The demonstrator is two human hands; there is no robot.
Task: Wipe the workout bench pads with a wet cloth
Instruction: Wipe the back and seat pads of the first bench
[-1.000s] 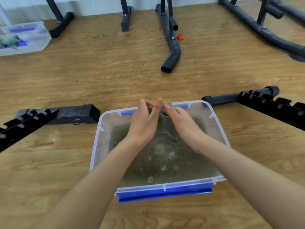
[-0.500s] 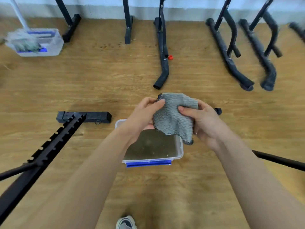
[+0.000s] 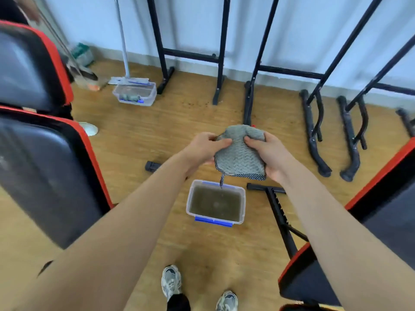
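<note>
1. Left pad (image 3: 40, 176) and right pad (image 3: 386, 209) flank the person, well apart from the cloth (image 3: 239, 157).
2. Tub (image 3: 188, 204) of murky water sits on the floor under the cloth.
3. Left hand (image 3: 203, 148) and right hand (image 3: 268, 153) each clamp 1 side of the bunched cloth.
4. Risk: the cloth is probably unwrung (blurry), so it could drip on the floor, and the dirty water could smear the pads.

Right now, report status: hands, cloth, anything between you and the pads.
Hands: left hand and right hand grip the grey cloth over the water tub. One bench pad at left, another at right, neither touched. Nearby: black frame bar beside the tub.
</note>
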